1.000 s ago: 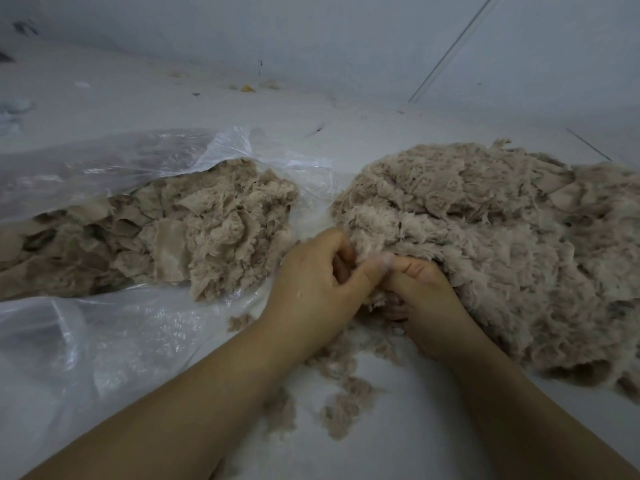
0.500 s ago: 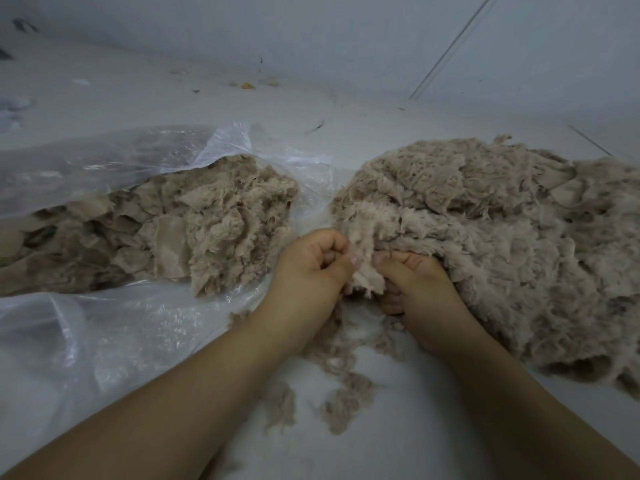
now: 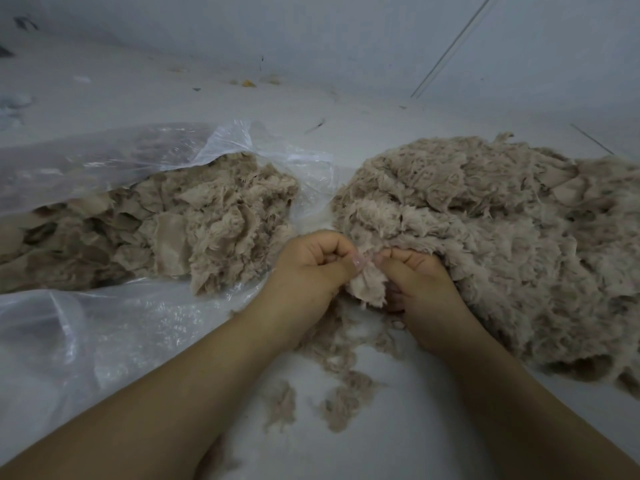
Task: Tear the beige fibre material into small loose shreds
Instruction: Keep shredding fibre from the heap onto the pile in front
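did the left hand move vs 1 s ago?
Barely. The left hand stays by the bag's near corner, pinching the tuft, which now hangs lower between both hands.

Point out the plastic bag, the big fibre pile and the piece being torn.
plastic bag [image 3: 104, 327], head view, bare front sheet.
fibre pile [image 3: 485, 237], head view, its middle.
piece [image 3: 369, 287], head view, flap hanging between both hands.

Dim, flat, bluish light with soft shadows; wide-angle bending at the edges, slight softness, faint glare on plastic.
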The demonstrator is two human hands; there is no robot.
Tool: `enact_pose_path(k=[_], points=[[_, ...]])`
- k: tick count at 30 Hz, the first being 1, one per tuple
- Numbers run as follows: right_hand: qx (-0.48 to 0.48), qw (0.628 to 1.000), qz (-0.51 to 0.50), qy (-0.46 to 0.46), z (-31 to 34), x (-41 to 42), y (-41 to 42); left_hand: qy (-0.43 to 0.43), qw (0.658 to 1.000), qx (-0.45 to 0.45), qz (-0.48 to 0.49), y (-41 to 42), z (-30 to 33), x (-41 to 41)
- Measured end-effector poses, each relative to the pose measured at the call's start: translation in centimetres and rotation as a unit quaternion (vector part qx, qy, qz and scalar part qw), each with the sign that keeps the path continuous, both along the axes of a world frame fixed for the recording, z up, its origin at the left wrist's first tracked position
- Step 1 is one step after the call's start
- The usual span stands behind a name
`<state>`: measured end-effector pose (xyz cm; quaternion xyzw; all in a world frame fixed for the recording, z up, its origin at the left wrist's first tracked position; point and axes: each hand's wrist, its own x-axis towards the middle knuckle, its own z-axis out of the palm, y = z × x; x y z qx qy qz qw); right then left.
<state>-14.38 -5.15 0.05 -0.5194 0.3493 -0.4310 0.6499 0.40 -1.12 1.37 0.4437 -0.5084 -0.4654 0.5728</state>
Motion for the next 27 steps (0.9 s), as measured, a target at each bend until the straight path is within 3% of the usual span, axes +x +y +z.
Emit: enact_pose_path(k=[3, 7, 11, 18, 27], points=[[-0.008, 1.0, -0.001, 0.021, -0.2, 0.1, -0.2, 0.019, 1.0, -0.003, 0.023, -0.2, -0.2, 0.2], [-0.03, 0.998, 0.045, 0.019, -0.3, -0.6, -0.2, -0.083, 0.995, -0.036, 0.037, -0.2, -0.9, 0.0], [-0.04, 0.996, 0.082, 0.005, 0.4, -0.4, 0.6, -0.125, 0.99, -0.06, 0.036, 0.1, -1.3, -0.4], [-0.013, 0.997, 0.006, 0.078, 0.2, 0.0, 0.2, -0.096, 0.993, -0.066, 0.037, 0.0, -1.3, -0.3], [-0.025, 0.995, 0.035, 0.09, 0.4, -0.2, 0.6, -0.106, 0.991, -0.052, 0.058, -0.5, -1.4, -0.6]])
